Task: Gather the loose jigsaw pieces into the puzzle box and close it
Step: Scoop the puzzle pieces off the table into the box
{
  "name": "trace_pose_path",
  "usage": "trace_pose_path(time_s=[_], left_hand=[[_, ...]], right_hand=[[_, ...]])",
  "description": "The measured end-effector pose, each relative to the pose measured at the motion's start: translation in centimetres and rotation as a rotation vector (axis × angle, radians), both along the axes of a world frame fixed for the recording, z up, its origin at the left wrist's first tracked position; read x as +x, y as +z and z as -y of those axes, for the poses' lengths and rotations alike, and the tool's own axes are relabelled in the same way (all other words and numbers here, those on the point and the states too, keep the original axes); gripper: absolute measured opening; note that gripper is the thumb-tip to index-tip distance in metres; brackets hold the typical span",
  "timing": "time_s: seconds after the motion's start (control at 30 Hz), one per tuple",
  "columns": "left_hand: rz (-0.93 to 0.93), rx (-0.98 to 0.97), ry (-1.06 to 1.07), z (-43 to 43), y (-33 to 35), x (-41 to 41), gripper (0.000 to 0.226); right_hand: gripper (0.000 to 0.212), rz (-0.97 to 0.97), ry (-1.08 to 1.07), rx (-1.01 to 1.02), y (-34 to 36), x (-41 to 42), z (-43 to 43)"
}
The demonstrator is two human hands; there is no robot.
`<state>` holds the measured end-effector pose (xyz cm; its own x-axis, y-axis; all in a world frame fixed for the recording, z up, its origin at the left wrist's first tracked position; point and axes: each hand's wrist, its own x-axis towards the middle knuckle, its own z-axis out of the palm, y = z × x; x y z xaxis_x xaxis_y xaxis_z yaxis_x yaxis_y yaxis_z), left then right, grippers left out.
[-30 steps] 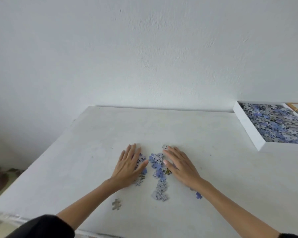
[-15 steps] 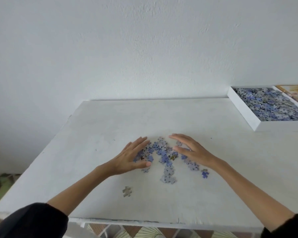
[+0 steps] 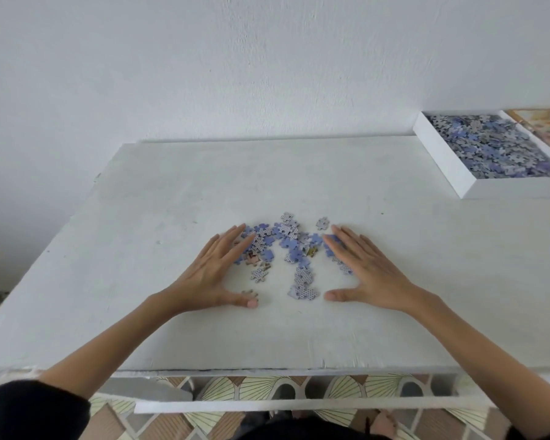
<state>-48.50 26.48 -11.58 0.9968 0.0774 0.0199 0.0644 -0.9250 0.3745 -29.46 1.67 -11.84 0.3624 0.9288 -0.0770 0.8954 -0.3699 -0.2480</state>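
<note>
A small heap of blue and grey jigsaw pieces [image 3: 291, 246] lies in the middle of the white table [image 3: 140, 217]. My left hand [image 3: 216, 271] lies flat on the table at the heap's left side, fingers straight, thumb spread toward the centre beside a single loose piece [image 3: 249, 293]. My right hand [image 3: 365, 271] lies flat on the heap's right side, covering a few pieces. Both hands bracket the heap. The open white puzzle box [image 3: 442, 160], full of pieces, sits at the far right of the table.
A colourful printed sheet or lid [image 3: 543, 125] lies just past the box at the right edge. A white wall rises behind the table. The table's near edge runs below my forearms, with patterned floor tiles [image 3: 267, 389] underneath.
Both hands have flattened onto the table and spread their thumbs, closing in around the heap. The single loose piece now lies by my left thumb. The camera has tilted down.
</note>
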Motion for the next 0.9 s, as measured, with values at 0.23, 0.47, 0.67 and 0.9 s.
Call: trace_pose_path(time_s=[0.23,0.47,0.67,0.9], left_hand=[[0.013,0.022,0.129,1.1,-0.4,3.3,0.109],[0.035,-0.068,0.097,-0.1,0.1,4.4,0.105],[0.013,-0.034,0.017,-0.2,0.3,5.0,0.110],[-0.004,-0.042,0.061,0.5,0.5,5.6,0.134]], right_hand=[[0.099,-0.051,-0.115,0.089,-0.1,-1.3,-3.9],[0.120,0.010,-0.034,0.068,0.1,-4.2,-3.5],[0.118,-0.063,-0.164,0.062,0.1,-2.2,-5.4],[0.128,-0.124,0.001,0.037,0.6,1.4,-7.2]])
